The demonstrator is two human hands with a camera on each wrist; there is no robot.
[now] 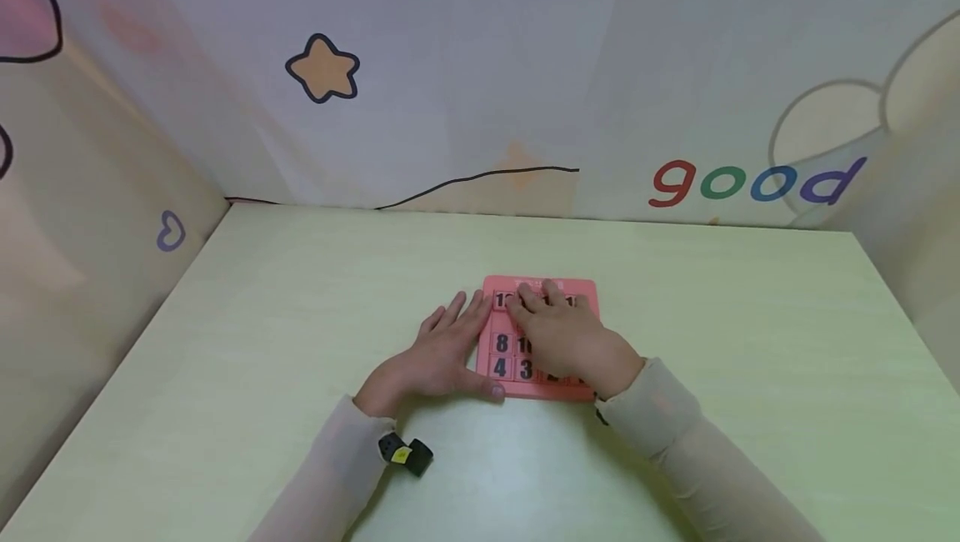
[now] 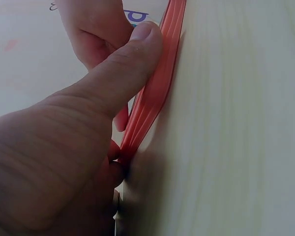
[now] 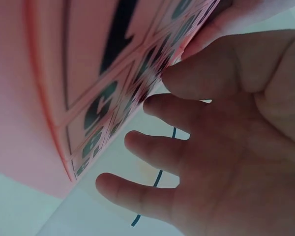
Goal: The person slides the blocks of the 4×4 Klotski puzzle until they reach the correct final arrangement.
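Observation:
A pink number slide puzzle (image 1: 540, 390) lies flat on the table, its tiles carrying black numerals such as 8, 4 and 3. My left hand (image 1: 442, 357) braces it, straight fingers spread along the left side and the thumb on the front edge near the corner. In the left wrist view that thumb (image 2: 123, 69) touches the ridged side of the puzzle (image 2: 155, 86). Over the puzzle's right part lies my right hand (image 1: 566, 338), fingers extended onto the upper tiles, several of which it hides. Its spread fingers (image 3: 152, 147) show in the right wrist view, close to the numbered face (image 3: 98, 105).
The pale green table (image 1: 262, 317) spreads around the puzzle on all sides. A printed backdrop (image 1: 465, 67) with a star and the word "good" rises along its back edge, with side panels left and right. A small black device (image 1: 408, 452) is strapped at the left wrist.

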